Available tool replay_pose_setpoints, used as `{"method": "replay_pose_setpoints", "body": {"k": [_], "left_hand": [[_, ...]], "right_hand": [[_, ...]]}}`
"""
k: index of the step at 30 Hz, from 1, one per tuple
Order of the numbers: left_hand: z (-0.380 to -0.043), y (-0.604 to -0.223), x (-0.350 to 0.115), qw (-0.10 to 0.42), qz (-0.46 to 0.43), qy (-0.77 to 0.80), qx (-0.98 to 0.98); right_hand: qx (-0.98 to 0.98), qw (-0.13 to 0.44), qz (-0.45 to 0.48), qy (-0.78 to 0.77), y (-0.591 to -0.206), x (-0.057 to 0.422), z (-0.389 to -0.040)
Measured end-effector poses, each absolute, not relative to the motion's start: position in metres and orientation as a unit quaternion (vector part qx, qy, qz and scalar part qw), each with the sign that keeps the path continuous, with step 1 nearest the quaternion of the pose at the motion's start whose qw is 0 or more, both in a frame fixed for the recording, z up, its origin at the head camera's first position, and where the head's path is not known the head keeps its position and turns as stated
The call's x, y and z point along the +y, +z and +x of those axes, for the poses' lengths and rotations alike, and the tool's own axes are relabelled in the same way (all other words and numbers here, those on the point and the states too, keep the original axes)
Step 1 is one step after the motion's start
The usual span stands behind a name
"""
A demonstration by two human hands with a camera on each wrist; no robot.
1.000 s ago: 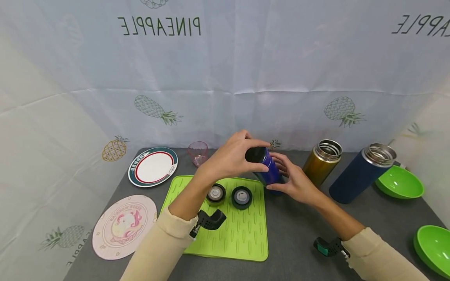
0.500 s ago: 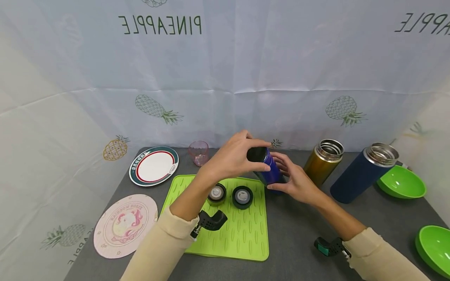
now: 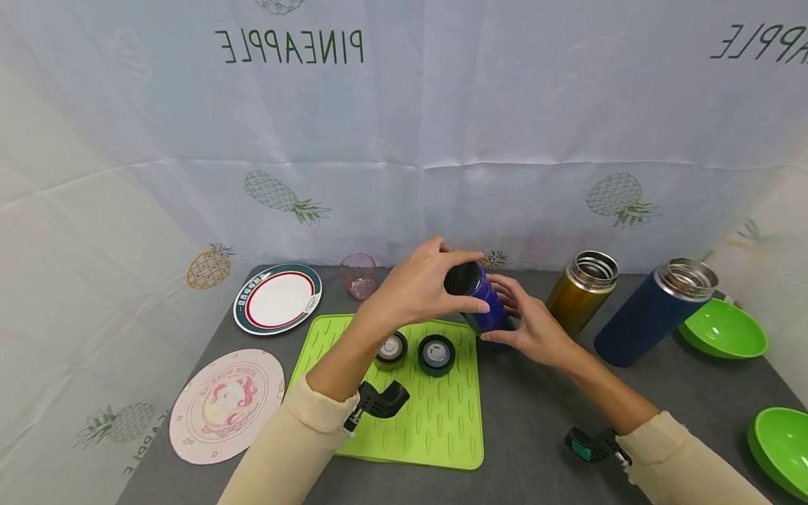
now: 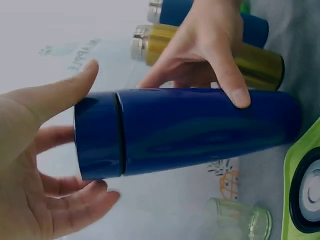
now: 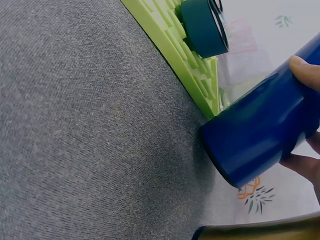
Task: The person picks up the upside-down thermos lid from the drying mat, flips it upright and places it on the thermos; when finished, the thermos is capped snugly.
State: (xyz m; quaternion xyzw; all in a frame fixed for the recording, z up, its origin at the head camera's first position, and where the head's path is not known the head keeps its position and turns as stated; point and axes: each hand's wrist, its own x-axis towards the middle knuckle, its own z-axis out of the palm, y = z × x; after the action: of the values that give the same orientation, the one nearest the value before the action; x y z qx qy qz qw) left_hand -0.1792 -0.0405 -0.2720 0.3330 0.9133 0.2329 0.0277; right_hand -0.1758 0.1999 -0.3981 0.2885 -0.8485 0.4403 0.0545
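Observation:
A blue vacuum flask [image 4: 200, 132] stands on the grey table just beyond the mat's right edge. Its blue lid [image 4: 98, 135] sits on top, with a dark seam between lid and body. My left hand [image 3: 421, 284] grips the lid, thumb on one side and fingers on the other. Lower down, my right hand [image 3: 530, 322] holds the flask's body, its thumb [image 4: 240, 97] lying along the side. Two round flask lids, one olive [image 3: 390, 351] and one dark blue [image 3: 435, 355], rest underside up on the green mat [image 3: 435, 428]. My left forearm partly covers the mat.
A gold flask [image 3: 577, 294] and a larger navy flask [image 3: 644, 319], both lidless, stand to the right. Green bowls [image 3: 719, 330] sit at the far right. Leftward are a pink-tinted glass [image 3: 358, 277], a white plate [image 3: 278, 298] and a pink round plate [image 3: 227, 407]. A curtain [image 3: 404, 126] hangs behind.
My left hand has turned very slightly around the lid, its thumb a little lower. The right hand keeps its hold on the body, and the flask stays in place.

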Motion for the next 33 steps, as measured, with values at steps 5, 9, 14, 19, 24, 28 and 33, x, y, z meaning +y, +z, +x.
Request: {"method": "replay_pose_setpoints", "body": {"k": [5, 9, 14, 19, 24, 28, 33], "left_hand": [[-0.177, -0.271, -0.037, 0.017, 0.339, 0.213, 0.916], [-0.180, -0.269, -0.042, 0.035, 0.394, 0.240, 0.886], [-0.177, -0.269, -0.039, 0.034, 0.365, 0.240, 0.899], [-0.175, -0.269, -0.035, 0.013, 0.343, 0.233, 0.910], [-0.180, -0.269, -0.041, 0.015, 0.412, 0.244, 0.878], [-0.188, -0.270, -0.046, 0.023, 0.480, 0.251, 0.840], [-0.195, -0.271, -0.047, 0.042, 0.506, 0.258, 0.822]], "right_hand": [[-0.849, 0.053, 0.290, 0.439, -0.399, 0.201, -0.176], [-0.849, 0.053, 0.290, 0.439, -0.399, 0.202, -0.175], [-0.848, 0.054, 0.291, 0.439, -0.399, 0.200, -0.175], [-0.851, 0.061, 0.291, 0.432, -0.398, 0.199, -0.174], [-0.854, 0.071, 0.293, 0.424, -0.400, 0.200, -0.173], [-0.854, 0.078, 0.298, 0.419, -0.402, 0.202, -0.172], [-0.852, 0.079, 0.300, 0.421, -0.401, 0.202, -0.173]]}}
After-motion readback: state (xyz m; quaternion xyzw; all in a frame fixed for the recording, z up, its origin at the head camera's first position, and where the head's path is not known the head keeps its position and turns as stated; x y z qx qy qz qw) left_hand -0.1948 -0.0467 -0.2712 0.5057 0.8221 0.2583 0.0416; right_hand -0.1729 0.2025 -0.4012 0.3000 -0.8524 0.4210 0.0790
